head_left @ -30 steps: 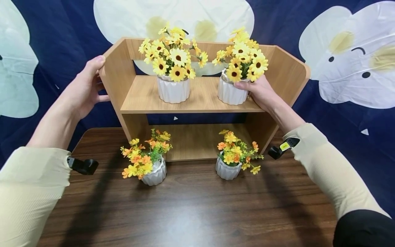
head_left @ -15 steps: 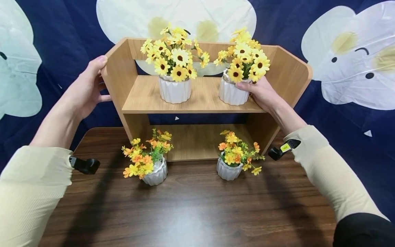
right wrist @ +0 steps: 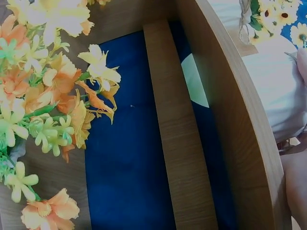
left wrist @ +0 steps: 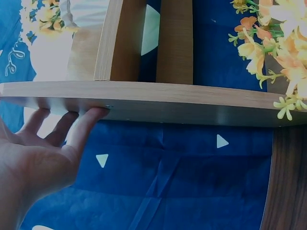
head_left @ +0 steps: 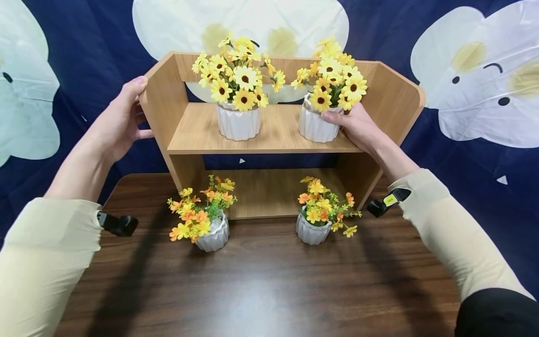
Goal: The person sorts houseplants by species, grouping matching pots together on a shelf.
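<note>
On shelf (head_left: pixel 278 135), right hand (head_left: pixel 358 128) gripping pot (head_left: pixel 316 125), left wrist view: straight fingers (left wrist: pixel 84 127)

You wore a pale cream, finely ribbed long-sleeved top; both sleeves ended short of the wrist, leaving your forearms and your left hand (head_left: pixel 120 119) and right hand (head_left: pixel 358 126) bare. A small black camera unit (head_left: pixel 119 224) jutted out from under your left cuff. On your right arm a similar black clip (head_left: pixel 385 202) carried a little yellow label. At the lower right corner, a patch of black cloth (head_left: pixel 497 313) covered your upper right arm.
</note>
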A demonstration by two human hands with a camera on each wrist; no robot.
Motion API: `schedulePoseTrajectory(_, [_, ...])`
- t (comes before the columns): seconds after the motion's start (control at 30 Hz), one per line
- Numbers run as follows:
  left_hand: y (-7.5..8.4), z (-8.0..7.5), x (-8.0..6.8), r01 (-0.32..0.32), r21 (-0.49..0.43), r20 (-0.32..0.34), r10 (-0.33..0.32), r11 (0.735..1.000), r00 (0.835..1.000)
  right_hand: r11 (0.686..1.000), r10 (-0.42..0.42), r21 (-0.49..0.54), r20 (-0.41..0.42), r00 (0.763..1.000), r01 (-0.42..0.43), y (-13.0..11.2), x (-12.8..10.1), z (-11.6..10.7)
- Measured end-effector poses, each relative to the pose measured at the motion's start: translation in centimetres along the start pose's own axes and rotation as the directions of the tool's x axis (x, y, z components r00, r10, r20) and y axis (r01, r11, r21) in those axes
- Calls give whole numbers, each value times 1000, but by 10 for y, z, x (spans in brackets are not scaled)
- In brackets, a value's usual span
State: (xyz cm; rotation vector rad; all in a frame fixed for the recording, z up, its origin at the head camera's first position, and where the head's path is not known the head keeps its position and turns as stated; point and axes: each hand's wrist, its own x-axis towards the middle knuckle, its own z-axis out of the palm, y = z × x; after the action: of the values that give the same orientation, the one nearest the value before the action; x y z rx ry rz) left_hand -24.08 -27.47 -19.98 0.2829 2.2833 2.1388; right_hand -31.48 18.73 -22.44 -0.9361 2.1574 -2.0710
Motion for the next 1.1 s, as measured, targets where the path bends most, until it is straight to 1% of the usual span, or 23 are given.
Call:
schedulePoseTrajectory(0.2, [2,1,0,9,-4,-1,-9,1000,1000,999,25,-28,-11,1000,-26,-5,-4,-1])
schedulePoseTrajectory(0.4, [2,-1,-2,3,-2,0,-3,1000,1000,984,74,-155,-84,994,-87,-9,-12,-1])
schedulePoseTrajectory(0.5, [2,-1,-2,1,-8,4,-1,1000,1000,981,81,-169,-98,992,-96,-12,-18,-1])
schedulePoseTrajectory(0.53, [2,-1,-2,2,-12,5,-2,1000,1000,982,88,-160,-100,991,-103,-12,-20,-2])
schedulePoseTrajectory(0.67, [1,-1,-1,6,-20,6,-6,1000,1000,968,116,-209,-114,987,-138,-14,-29,-4])
schedulePoseTrajectory(0.8, [1,0,-1,7,-4,-1,-7,1000,1000,949,130,-271,-120,984,-158,-17,-39,-5])
schedulePoseTrajectory(1.0, [2,0,-1,9,3,-6,-9,1000,1000,926,109,-348,-122,987,-145,-29,-59,3])
schedulePoseTrajectory(1.1, [2,1,-1,10,14,-8,-10,1000,1000,927,69,-357,-149,987,-118,-26,-66,3])
